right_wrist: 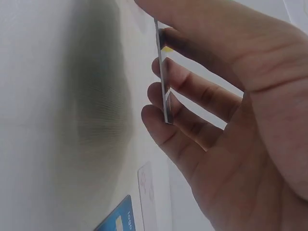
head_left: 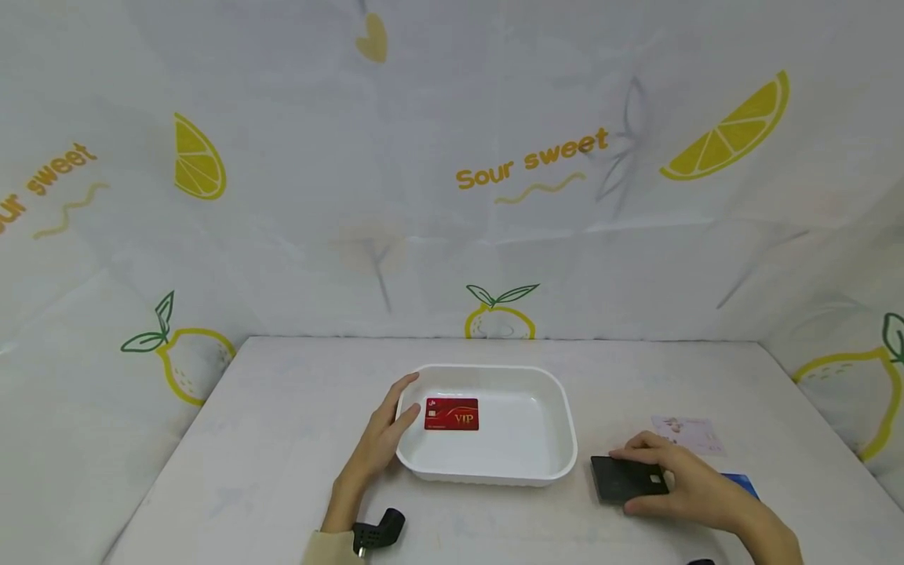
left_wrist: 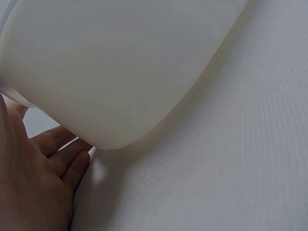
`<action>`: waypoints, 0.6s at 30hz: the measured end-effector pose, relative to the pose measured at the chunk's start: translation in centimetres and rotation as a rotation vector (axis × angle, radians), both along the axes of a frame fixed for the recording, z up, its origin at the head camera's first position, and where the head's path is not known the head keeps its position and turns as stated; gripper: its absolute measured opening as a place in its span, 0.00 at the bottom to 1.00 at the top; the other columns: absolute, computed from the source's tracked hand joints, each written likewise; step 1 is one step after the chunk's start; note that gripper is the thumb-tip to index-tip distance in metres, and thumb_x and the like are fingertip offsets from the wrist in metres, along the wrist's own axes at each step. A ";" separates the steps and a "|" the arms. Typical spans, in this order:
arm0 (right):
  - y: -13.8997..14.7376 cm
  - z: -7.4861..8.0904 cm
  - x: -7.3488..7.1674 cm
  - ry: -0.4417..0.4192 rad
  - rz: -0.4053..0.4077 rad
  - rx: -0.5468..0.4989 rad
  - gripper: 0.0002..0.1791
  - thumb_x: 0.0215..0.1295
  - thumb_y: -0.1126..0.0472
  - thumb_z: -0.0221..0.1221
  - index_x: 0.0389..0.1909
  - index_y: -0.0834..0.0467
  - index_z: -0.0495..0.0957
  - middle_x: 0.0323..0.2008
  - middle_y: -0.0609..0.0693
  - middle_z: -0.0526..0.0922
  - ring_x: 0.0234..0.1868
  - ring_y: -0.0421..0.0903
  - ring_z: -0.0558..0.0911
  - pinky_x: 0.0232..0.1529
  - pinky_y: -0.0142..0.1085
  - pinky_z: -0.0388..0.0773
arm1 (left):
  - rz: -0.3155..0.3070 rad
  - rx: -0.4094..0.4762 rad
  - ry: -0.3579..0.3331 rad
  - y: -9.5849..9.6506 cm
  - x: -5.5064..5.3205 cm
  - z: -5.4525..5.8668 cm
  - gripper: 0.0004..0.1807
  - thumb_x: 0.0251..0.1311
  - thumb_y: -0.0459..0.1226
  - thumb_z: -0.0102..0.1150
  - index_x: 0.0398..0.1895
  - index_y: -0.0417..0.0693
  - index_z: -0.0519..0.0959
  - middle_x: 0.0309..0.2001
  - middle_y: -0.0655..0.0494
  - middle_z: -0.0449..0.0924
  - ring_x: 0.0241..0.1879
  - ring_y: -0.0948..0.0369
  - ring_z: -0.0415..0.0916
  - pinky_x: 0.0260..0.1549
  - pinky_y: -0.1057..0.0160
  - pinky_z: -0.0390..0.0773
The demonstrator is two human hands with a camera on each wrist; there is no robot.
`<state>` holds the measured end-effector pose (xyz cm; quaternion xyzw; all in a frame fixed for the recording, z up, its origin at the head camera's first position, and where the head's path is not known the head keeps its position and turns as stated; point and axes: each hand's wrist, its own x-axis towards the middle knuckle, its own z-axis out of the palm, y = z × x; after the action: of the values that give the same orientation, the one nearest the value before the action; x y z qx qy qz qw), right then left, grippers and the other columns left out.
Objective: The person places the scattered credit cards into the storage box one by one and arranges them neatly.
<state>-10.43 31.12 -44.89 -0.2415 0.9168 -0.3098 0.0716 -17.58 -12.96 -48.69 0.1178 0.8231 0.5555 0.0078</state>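
Observation:
In the head view a white tray (head_left: 494, 476) stands mid-table with a red VIP card (head_left: 452, 414) lying flat in its left part. My left hand (head_left: 381, 435) grips the tray's left side, thumb over the rim; in the left wrist view its other fingers (left_wrist: 62, 156) lie against the outer wall (left_wrist: 110, 86). To the right of the tray, my right hand (head_left: 678, 482) holds a black chip card (head_left: 621, 479) by its edges. The right wrist view shows the card (right_wrist: 162, 72) edge-on between thumb and fingers, raised off the table with a shadow beside it.
Behind the right hand lies a pale pink card (head_left: 688, 434) with a picture. A blue card (head_left: 743, 483), partly hidden by that hand, lies beside it. A white cloth with lemon prints (head_left: 494, 259) hangs behind the table. A black wrist device (head_left: 380, 530) sits at the left wrist.

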 end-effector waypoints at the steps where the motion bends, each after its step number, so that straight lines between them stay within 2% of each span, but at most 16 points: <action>1: 0.1 0.0 0.0 0.018 0.007 -0.021 0.34 0.53 0.44 0.75 0.58 0.58 0.82 0.50 0.47 0.80 0.46 0.26 0.72 0.40 0.25 0.75 | 0.000 0.001 -0.001 0.0 0.0 0.0 0.29 0.75 0.43 0.48 0.78 0.58 0.61 0.80 0.48 0.58 0.81 0.45 0.51 0.78 0.35 0.50; 6: 0.3 -0.2 0.1 0.153 0.018 -0.080 0.33 0.50 0.53 0.78 0.58 0.59 0.83 0.48 0.44 0.80 0.47 0.26 0.73 0.41 0.24 0.74 | -0.003 0.016 -0.006 0.1 0.0 -0.1 0.30 0.75 0.44 0.48 0.78 0.57 0.61 0.80 0.48 0.59 0.81 0.45 0.53 0.77 0.35 0.52; 9: 0.1 0.1 0.1 0.239 0.006 -0.082 0.32 0.47 0.54 0.79 0.57 0.56 0.84 0.48 0.40 0.79 0.46 0.27 0.74 0.42 0.23 0.74 | -0.006 0.021 -0.006 0.2 0.0 -0.2 0.30 0.75 0.46 0.48 0.78 0.58 0.61 0.80 0.48 0.59 0.80 0.45 0.55 0.77 0.34 0.54; 11: -0.3 0.7 0.0 0.252 -0.012 -0.068 0.32 0.47 0.54 0.79 0.57 0.53 0.84 0.48 0.37 0.79 0.46 0.27 0.74 0.43 0.23 0.75 | -0.002 0.020 -0.006 0.2 0.0 -0.2 0.30 0.75 0.47 0.48 0.78 0.59 0.61 0.80 0.48 0.60 0.80 0.44 0.56 0.76 0.34 0.55; 14: -1.1 2.0 -0.2 0.227 -0.065 -0.044 0.31 0.49 0.51 0.78 0.57 0.50 0.84 0.48 0.36 0.79 0.46 0.25 0.74 0.43 0.24 0.76 | 0.005 0.017 -0.007 0.2 0.1 -0.2 0.30 0.75 0.47 0.48 0.78 0.60 0.61 0.79 0.49 0.60 0.79 0.44 0.57 0.76 0.34 0.56; 18: -2.5 3.6 -1.0 0.226 -0.098 -0.046 0.30 0.52 0.50 0.77 0.58 0.49 0.83 0.49 0.37 0.80 0.48 0.26 0.75 0.42 0.25 0.78 | 0.005 0.021 -0.013 0.1 0.1 -0.1 0.30 0.75 0.47 0.48 0.78 0.60 0.61 0.79 0.49 0.60 0.80 0.45 0.56 0.76 0.35 0.55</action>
<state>-11.41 28.59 -41.32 -0.2313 0.9225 -0.3046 -0.0530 -17.50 -12.90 -48.75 0.1122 0.8176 0.5647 0.0104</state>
